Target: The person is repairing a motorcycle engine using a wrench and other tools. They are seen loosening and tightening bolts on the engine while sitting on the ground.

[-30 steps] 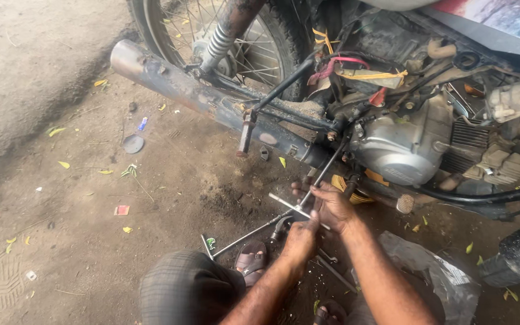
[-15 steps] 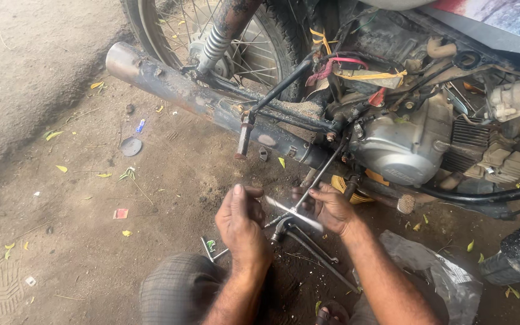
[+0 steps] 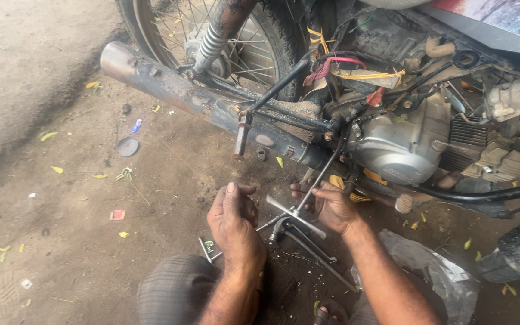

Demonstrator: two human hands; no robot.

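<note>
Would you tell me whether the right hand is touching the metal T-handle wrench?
Touching. The head view shows the right hand with its fingers curled around the crossbar of the T-handle wrench, no gap between them.

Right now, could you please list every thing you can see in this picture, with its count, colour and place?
spoked rear motorcycle wheel: one, black tyre, top centre
long rusty exhaust pipe: one, grey-brown, running from upper left to centre
silver engine cover: one, right of centre
T-shaped metal socket wrench: one, silver, between the hands
loose metal tools: several, dark, on the dirt ground below the wrench
crumpled plastic sheet: one, clear grey, lower right
small round metal disc: one, grey, left
yellow leaves: many, scattered
left hand: beside the wrench, whether touching unclear
right hand: at the wrench's bar
</note>
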